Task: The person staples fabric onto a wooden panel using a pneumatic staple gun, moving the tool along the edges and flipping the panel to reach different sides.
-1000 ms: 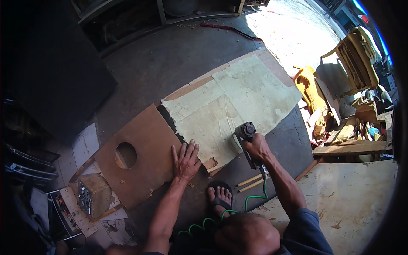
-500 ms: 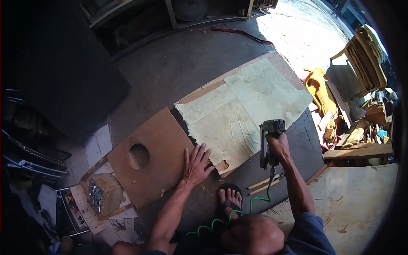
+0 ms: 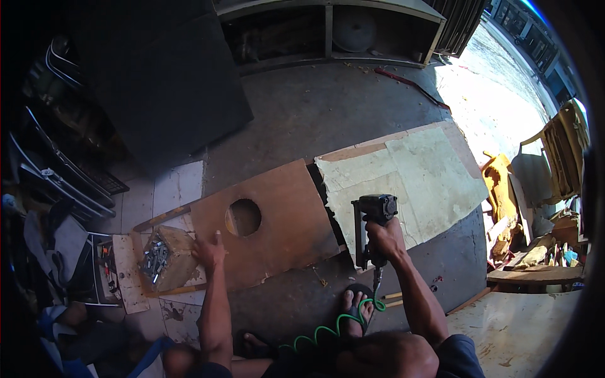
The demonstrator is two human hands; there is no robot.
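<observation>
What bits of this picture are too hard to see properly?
All in the head view:
Left hand: fingers dark and blurred, grip unclear.
Right hand: some fingertips hidden by the dark tool.
Green hose: far end lost in shadow, lower edge.
Metal pieces in the box: too small.
Pale board: cut off by the dark rim.

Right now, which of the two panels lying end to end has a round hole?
The reddish-brown flat board, nearest the left hand; the pale, patched rectangular panel shows none.
</observation>
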